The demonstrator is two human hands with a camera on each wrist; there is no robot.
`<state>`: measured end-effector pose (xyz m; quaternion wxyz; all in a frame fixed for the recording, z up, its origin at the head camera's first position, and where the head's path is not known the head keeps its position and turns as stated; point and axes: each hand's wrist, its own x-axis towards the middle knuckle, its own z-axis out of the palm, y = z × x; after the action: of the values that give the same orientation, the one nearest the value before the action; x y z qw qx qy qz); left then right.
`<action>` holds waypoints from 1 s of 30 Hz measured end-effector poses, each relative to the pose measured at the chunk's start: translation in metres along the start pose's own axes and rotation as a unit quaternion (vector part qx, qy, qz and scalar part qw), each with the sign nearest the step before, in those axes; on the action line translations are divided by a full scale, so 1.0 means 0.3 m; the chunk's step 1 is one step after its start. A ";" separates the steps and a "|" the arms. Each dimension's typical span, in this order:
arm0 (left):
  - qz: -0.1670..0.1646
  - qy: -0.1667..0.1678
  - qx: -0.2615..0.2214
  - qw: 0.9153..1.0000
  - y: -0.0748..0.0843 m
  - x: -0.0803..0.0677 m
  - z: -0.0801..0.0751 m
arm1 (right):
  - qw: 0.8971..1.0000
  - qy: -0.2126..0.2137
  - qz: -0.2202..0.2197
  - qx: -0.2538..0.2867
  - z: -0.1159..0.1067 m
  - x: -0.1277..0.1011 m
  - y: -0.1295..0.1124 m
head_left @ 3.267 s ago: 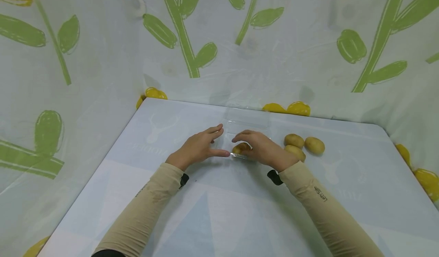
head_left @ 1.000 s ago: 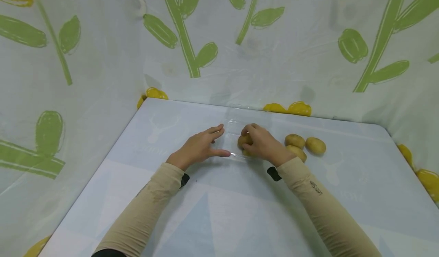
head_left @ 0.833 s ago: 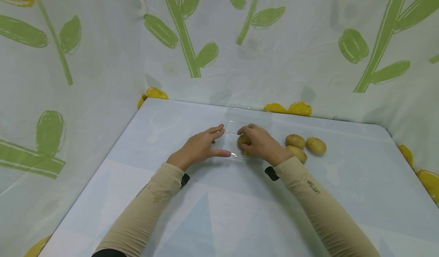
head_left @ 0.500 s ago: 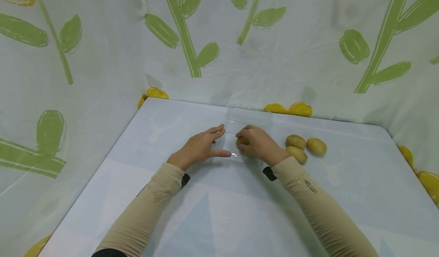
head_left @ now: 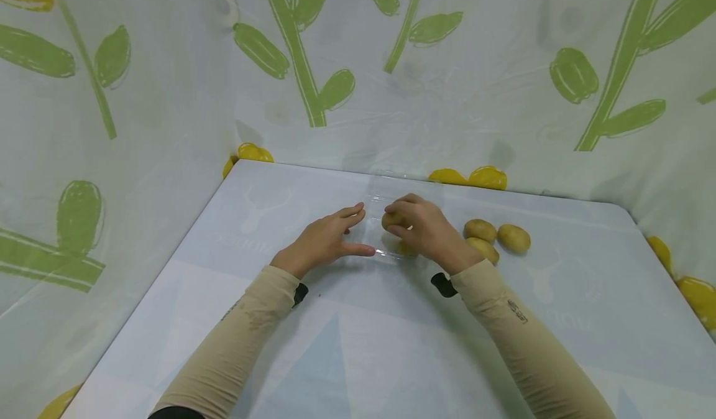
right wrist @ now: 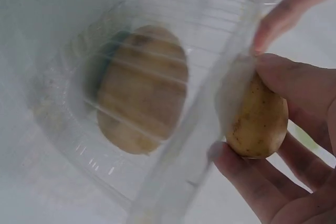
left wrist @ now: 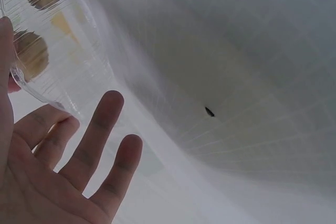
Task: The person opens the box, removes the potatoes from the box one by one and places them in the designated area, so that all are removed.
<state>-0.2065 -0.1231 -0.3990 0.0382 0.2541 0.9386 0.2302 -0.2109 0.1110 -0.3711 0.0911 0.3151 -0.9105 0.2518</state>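
Observation:
A clear plastic container (head_left: 383, 254) stands near the table's back edge with its lid (head_left: 405, 186) folded back. My right hand (head_left: 427, 229) pinches a potato (head_left: 391, 221) between thumb and fingers over the container; the right wrist view shows this potato (right wrist: 260, 119) by the clear wall. Another potato (head_left: 407, 249) lies inside at the front right, partly under my hand, and shows through the plastic as a larger potato (right wrist: 147, 93). My left hand (head_left: 321, 239) is at the container's left side, fingers spread, thumb at the front rim. In the left wrist view, its fingertips (left wrist: 113, 100) extend past the container (left wrist: 79, 72).
Three loose potatoes sit close together right of the container: a back one (head_left: 480, 229), a front one (head_left: 483, 250) and a right one (head_left: 514, 238). The pale table (head_left: 279, 357) meets a flower-print curtain (head_left: 184, 96) at the back and left.
About three seconds ago my right hand was lower, by a potato at the container's front. Over the last half second it has shifted the held potato slightly toward the back. My left hand stays put.

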 end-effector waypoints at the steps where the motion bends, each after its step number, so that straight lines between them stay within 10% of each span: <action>1: 0.000 0.000 0.000 1.000 0.000 0.000 0.000 | 1.000 0.011 -0.004 0.007 -0.007 -0.005 -0.002; 14: -0.009 -0.006 0.001 1.000 0.004 0.010 0.005 | 0.989 0.142 0.002 0.035 -0.125 -0.088 0.008; 30: -0.018 -0.010 0.004 1.000 0.008 0.006 0.005 | 0.976 0.203 0.067 -0.033 -0.260 -0.294 0.091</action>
<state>-0.2068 -0.1198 -0.3991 0.0502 0.2400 0.9434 0.2233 -0.1579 0.2162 -0.3438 0.2675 0.1927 -0.8996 0.2863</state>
